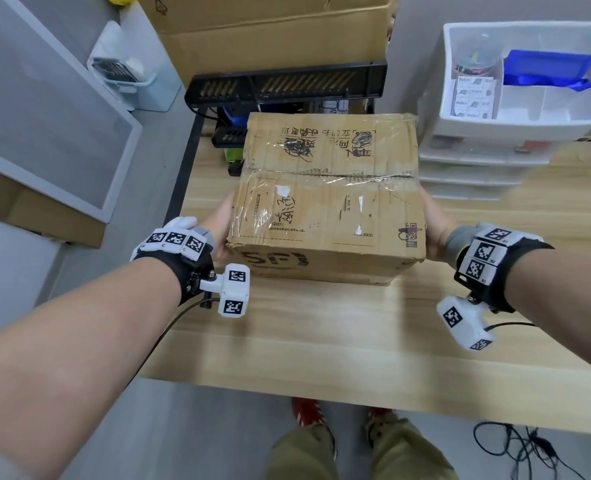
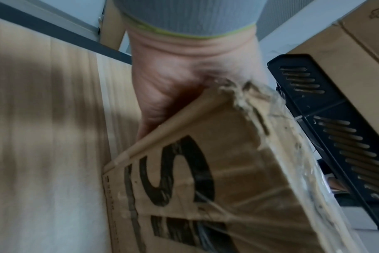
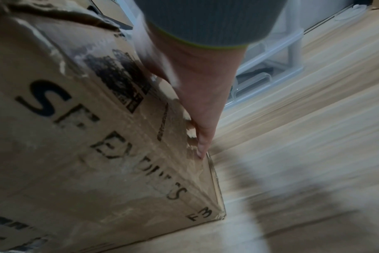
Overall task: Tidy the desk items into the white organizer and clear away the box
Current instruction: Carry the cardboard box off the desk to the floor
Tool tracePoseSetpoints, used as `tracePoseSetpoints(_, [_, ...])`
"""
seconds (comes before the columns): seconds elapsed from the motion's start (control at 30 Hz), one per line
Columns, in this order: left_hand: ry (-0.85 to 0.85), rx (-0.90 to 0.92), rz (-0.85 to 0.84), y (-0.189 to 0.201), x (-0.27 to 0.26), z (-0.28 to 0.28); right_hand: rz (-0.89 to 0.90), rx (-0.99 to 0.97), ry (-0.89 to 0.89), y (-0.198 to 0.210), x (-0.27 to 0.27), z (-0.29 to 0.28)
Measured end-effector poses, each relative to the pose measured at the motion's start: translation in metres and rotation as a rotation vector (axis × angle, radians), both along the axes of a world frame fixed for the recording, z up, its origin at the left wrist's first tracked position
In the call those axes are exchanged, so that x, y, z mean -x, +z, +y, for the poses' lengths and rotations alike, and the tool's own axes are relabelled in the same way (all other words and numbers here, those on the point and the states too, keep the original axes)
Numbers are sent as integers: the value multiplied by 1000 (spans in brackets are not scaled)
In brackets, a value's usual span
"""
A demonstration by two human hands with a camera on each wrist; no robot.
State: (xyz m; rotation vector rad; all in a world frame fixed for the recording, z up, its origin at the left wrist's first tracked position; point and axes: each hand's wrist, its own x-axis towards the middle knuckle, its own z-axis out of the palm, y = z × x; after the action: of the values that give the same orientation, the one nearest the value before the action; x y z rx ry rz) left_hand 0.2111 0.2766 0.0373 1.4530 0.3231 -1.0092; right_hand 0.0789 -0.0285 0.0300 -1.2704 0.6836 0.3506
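Observation:
A worn, taped cardboard box with black print sits mid-desk, clamped between my two hands. My left hand presses its palm on the box's left side; in the left wrist view the hand lies against the box, fingers hidden behind it. My right hand presses the right side; the right wrist view shows its straight fingers flat along the box. Whether the box touches the desk I cannot tell. The white organizer stands at the back right, holding a blue item and small packets.
The wooden desk ends just before my feet. A black slotted rack and large cardboard boxes stand behind the box. Clear drawers sit under the organizer. A white bin is on the floor left, cables lower right.

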Motion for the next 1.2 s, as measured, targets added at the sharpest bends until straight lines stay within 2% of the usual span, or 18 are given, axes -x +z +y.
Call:
tracePoseSetpoints(0.27, [-50, -55, -36, -2, 3, 5, 37, -17, 0, 4, 1, -2])
tracePoseSetpoints(0.43, [-53, -71, -73, 0, 18, 21, 58, -15, 77, 7, 4, 6])
tracePoseSetpoints(0.6, [37, -81, -135, 30, 44, 64, 63, 72, 135, 22, -3, 33])
tracePoseSetpoints(0.7, [133, -114, -213, 51, 66, 101, 35, 135, 226, 42, -12, 67])
tracePoseSetpoints(0.77, [231, -151, -248, 67, 89, 126, -2, 135, 292, 70, -12, 99])
tracePoseSetpoints(0.93, [418, -193, -264, 97, 158, 182, -23, 95, 529, 83, -24, 158])
tracePoseSetpoints(1.0, [515, -186, -265, 101, 189, 210, -60, 45, 613, 93, -18, 189])
tracePoseSetpoints(1.2, [717, -221, -240, 109, 264, 290, -115, 79, 743, 110, 6, 294])
